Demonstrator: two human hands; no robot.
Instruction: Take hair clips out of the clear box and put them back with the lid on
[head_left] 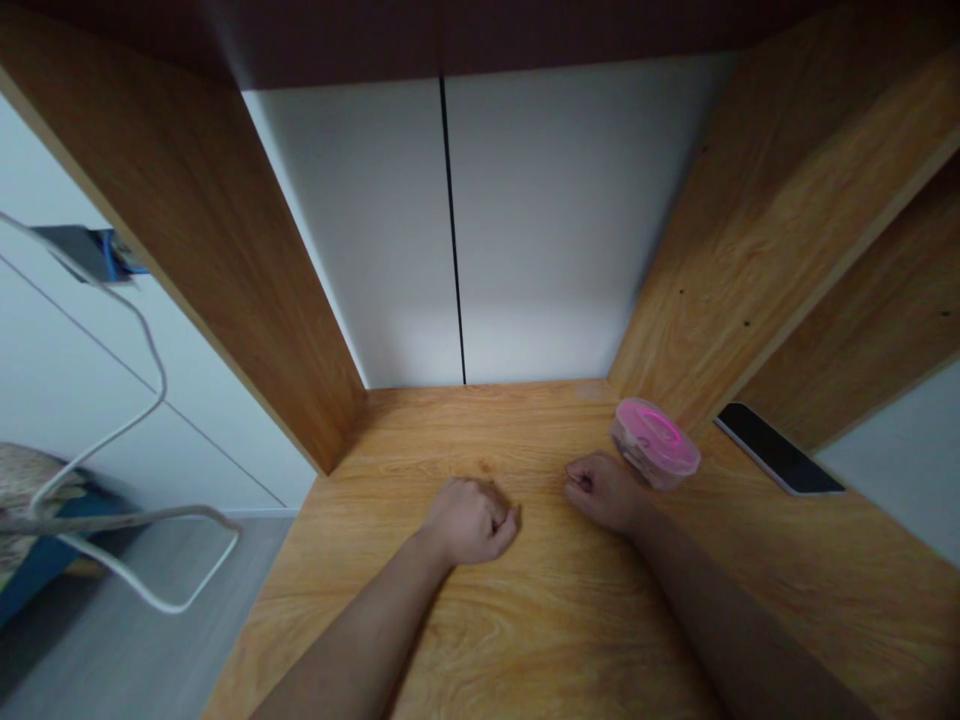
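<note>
My left hand [471,521] rests on the wooden desktop [480,440] as a loose fist, holding nothing. My right hand [601,491] is also curled shut and empty, a little farther forward on the wood. Just beyond its knuckles stands a round translucent plastic container with a pink lid [655,444], tilted in the view, and the hand appears close to it or touching it. The container's contents are hard to make out.
A black smartphone [777,449] lies face up near the right wooden side panel [780,220]. Another wooden panel [180,220] rises on the left, and a white back panel [450,230] closes the far side. A white cable [135,450] hangs beyond the left side.
</note>
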